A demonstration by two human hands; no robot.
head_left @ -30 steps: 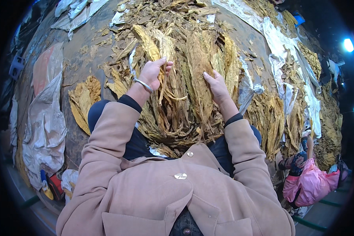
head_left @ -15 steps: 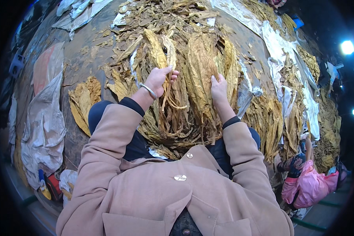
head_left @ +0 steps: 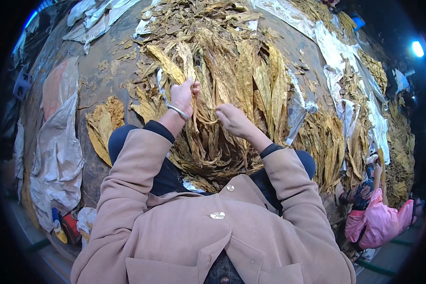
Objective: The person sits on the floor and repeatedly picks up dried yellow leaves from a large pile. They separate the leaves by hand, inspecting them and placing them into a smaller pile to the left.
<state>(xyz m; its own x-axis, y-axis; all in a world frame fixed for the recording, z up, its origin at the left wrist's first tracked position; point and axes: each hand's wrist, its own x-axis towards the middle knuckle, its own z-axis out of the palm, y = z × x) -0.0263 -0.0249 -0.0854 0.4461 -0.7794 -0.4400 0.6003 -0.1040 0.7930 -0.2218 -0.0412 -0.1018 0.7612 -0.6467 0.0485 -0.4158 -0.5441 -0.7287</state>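
A big heap of dried yellow-brown leaves (head_left: pixel 232 71) lies on the ground in front of me, reaching down between my knees. My left hand (head_left: pixel 183 94), with a metal bangle on the wrist, is closed on a long dried leaf (head_left: pixel 194 118) that hangs down from its fingers. Just right of it, my right hand (head_left: pixel 232 119) pinches the same leaf lower down, above the pile. Both tan coat sleeves come up from the lower edge.
A smaller pile of yellow leaves (head_left: pixel 102 125) lies at my left. Crumpled white plastic sheets (head_left: pixel 57 156) cover the ground left and along the right (head_left: pixel 350 94). A person in a pink jacket (head_left: pixel 376 220) crouches at lower right by more leaves.
My left hand has closed on a leaf and lifted it. My right hand has come in leftward from the heap's right side and now meets the left hand at that leaf.
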